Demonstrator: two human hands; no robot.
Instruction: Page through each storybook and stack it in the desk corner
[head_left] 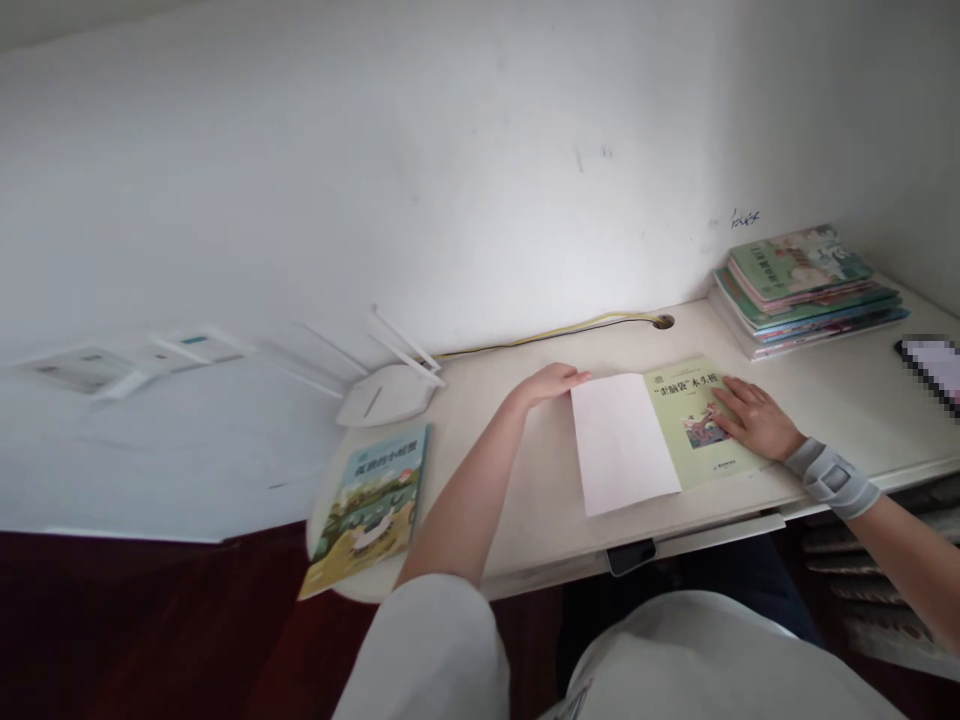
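Note:
A thin book [697,465] lies open on the white desk [525,500]. Its left side is a blank white inside cover, and its right side is a pale green title page with a small picture. At the upper left corner of the white side, my left hand [553,383] pinches the edge, thumb on top and the other fingers mostly hidden. My right hand [759,420], with a grey wrist band, lies flat on the green page with its fingers stretched out.
To the left are a white router [390,395] with antennas and another book [371,505] overhanging the desk edge. A stack of books [806,290] stands at the back right, near a phone [930,365]. Cables [547,333] run along the wall to a hole.

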